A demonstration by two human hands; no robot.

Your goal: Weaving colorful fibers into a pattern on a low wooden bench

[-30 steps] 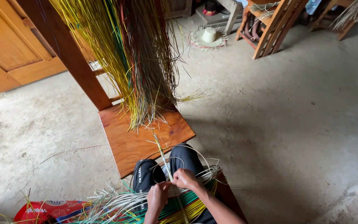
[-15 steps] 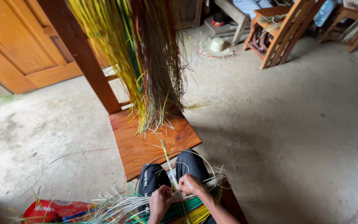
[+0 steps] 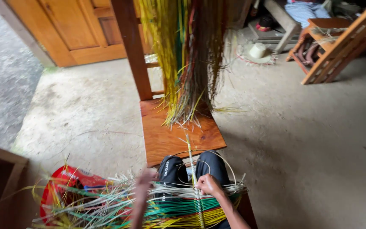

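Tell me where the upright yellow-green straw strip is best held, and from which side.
Probably grip the upright yellow-green straw strip on its bare stretch just above the woven band of pale and green straw, coming from the right, where the right hand already sits. Its upper end stands free over the wooden chair seat; lower down, weaving encloses it.

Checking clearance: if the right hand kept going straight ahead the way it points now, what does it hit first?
Probably the upright woven strip just past the right hand. Beyond that comes the wooden chair seat. Depth is hard to judge from this view.
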